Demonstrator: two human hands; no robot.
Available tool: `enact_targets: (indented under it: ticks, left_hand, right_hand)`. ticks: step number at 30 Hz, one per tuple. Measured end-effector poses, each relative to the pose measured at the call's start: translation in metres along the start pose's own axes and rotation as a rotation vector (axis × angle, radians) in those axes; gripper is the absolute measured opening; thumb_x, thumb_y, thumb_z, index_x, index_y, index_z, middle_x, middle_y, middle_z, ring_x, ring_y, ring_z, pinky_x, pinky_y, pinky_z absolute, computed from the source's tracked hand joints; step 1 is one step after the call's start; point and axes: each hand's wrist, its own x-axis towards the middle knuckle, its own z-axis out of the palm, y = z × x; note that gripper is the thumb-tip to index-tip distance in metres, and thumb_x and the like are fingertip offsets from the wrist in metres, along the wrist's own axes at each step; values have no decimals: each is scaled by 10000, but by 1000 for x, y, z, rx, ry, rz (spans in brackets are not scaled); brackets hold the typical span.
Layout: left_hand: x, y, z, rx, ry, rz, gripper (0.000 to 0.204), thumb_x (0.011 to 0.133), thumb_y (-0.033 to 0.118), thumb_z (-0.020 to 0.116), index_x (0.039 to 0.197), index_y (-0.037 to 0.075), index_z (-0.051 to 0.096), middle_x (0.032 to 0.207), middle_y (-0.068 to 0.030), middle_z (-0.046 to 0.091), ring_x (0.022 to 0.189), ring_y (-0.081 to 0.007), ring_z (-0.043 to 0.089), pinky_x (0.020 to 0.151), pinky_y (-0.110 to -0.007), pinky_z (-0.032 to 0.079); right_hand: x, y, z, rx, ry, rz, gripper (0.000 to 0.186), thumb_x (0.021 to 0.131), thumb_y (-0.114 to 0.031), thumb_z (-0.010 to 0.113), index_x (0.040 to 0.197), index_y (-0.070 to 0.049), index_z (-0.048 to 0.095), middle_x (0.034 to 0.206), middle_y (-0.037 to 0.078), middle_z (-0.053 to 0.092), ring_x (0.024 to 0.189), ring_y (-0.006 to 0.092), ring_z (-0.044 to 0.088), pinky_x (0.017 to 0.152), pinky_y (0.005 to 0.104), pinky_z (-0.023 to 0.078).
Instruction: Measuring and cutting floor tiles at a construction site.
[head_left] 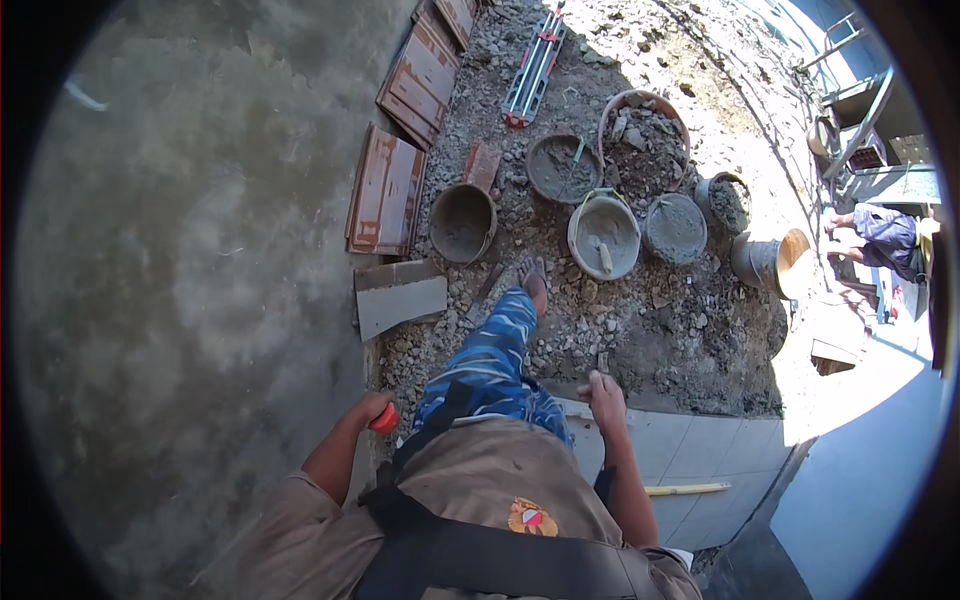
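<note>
Small red rounded object [385, 418], possibly a rubber mallet head or a tool's grip, is sitting in the left hand [372, 408], low at the person's left hip, over the edge of the grey concrete slab [180, 300]. The fingers are closing fully round it; most of it is hidden, so its kind is uncertain. Judged light, firm, not fragile, easy for one hand; a grip round its middle looks sound.

Right hand [603, 390] is hanging curled, narrow, a thin dark sliver just above it; cannot tell whether it is holding that.

Blue patterned trouser leg [490, 355] is stepping onto rubble. Ahead: grey mortar-caked buckets [463, 222], one with a trowel [604, 256]. Stacked brown tiles [386, 195] to the left; laid pale grey tiles [690, 450] to the right; a yellow stick [686, 489] lying on them.
</note>
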Motion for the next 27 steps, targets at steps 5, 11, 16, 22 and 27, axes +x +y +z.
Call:
enact_targets:
  ticks: [5,11,16,22,27]
  left_hand:
    - [-69,218,17,483,-89,392,338,870,308,646,1001,3,712,857,-40,694,844,-144,639,784,-291,495]
    - [-93,369,2,-69,-31,702,326,867,214,630,1096,-9,693,949,-64,699,851,-131,621,832,-274,488]
    - [-47,369,-12,254,192,580,382,801,300,670,1029,-3,715,985,-162,729,926,-237,693,838,-348,516]
    - [7,392,16,380,31,394,398,822,372,620,917,-2,720,868,-180,722,811,-248,690,742,-397,506]
    - [71,463,29,480,22,449,399,881,379,581,892,3,712,818,-179,692,773,-238,667,708,-404,493]
  right_hand:
    - [17,-52,-17,-561,134,-99,844,963,-589,487,1441,99,386,1369,330,525,1302,402,505,1088,445,393]
    - [-1,-292,-60,-614,-209,-261,829,967,-544,532,1435,122,375,1230,324,607,1222,384,580,1048,386,443]
    - [30,-445,-118,306,-24,-394,601,973,-442,580,1366,9,526,1011,198,719,978,292,692,898,384,528]
    - [178,-468,-152,-836,502,-586,777,914,-568,576,1391,38,481,1173,301,647,1085,439,630,959,485,490]
    - [257,-554,-121,-890,-15,-195,707,935,-569,544,1278,48,572,1211,293,626,1197,415,580,1011,461,445]
